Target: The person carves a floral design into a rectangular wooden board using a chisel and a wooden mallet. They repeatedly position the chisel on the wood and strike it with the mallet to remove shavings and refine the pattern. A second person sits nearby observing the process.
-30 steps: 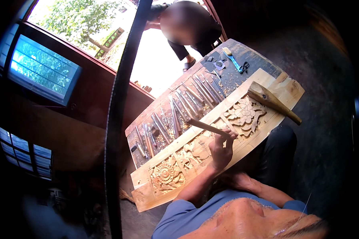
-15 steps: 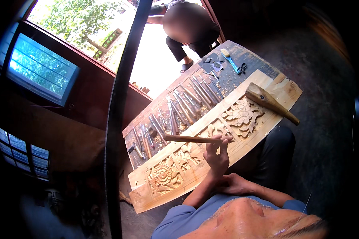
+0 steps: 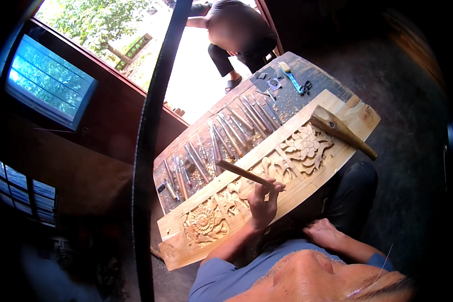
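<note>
**Carving bench: hand on chisel above the relief panel**

Workbench (image 3: 307, 75): dark weathered planks, set slantwise in the view. A row of metal-bladed carving tools (image 3: 226, 133) lay side by side along its far part; a blue-handled tool (image 3: 292, 78) lay near the far end. Another person (image 3: 239, 32) crouched in the bright doorway beyond the bench.

Carved panel (image 3: 360, 118): long pale board on the near edge of the bench, cut in relief with a flower at each end and scrollwork between. Judged heavy and stiff; the raised petals probably chip easily, so it would be best gripped by its plain border.

Mallet (image 3: 340, 130): wooden, resting across the right end of the panel, handle overhanging the near edge. No hand on it.

Chisel (image 3: 241, 172): slim, with a pale wooden handle, held nearly level over the middle of the panel. Judged light and rigid, the handle dry and not slippery; safest taken by the handle. Its cutting end was hidden by the fingers.

Left hand (image 3: 262, 197): fingers and thumb closed around one end of the chisel.

Right hand (image 3: 323, 232): lay relaxed below the panel near the lap, fingers loosely spread, holding nothing.
</note>
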Motion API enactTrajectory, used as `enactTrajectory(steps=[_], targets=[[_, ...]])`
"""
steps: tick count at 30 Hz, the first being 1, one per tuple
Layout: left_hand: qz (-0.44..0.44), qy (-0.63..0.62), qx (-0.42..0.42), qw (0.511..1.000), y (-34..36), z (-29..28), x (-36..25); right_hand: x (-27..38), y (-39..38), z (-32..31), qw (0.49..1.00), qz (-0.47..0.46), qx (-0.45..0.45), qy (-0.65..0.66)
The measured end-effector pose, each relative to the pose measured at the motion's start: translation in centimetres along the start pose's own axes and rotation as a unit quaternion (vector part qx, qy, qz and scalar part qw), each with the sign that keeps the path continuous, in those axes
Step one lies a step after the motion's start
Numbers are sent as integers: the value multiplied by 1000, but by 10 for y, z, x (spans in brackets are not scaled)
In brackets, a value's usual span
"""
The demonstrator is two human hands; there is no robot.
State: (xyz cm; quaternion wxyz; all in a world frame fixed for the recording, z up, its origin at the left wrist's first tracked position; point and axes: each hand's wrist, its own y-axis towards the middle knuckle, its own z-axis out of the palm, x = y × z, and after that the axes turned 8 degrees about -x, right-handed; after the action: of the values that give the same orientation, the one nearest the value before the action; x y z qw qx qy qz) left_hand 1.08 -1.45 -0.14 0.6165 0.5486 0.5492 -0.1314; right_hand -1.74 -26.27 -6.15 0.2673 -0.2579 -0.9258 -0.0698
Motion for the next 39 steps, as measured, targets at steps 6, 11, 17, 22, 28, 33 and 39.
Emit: enactTrajectory(steps=[6, 11, 17, 22, 28, 33, 39], targets=[[-12, -15, 32, 999, -10, -9, 9, 4, -59, -38, 995, -69, 67, -20], [-37, -5, 37, 999, -14, -9, 10, 33, -50, -129, 941, 48, 335, -2], [-48, -19, 26, 998, -10, -8, 10, 17, -27, -148, 979, 121, -152, 66], [-47, -12, 13, 999, -9, -9, 12, -37, -26, -153, 900, 177, -399, 3], [-55, 1, 21, 998, -10, -16, 10, -103, -50, -144, 776, 295, -550, 94], [-47, 21, 26, 998, -11, -16, 13, -209, -94, -74, 671, 340, -610, 248], [-43, 9, 32, 999, -16, -12, 18, -271, -121, 43, 623, 446, -545, 340]])
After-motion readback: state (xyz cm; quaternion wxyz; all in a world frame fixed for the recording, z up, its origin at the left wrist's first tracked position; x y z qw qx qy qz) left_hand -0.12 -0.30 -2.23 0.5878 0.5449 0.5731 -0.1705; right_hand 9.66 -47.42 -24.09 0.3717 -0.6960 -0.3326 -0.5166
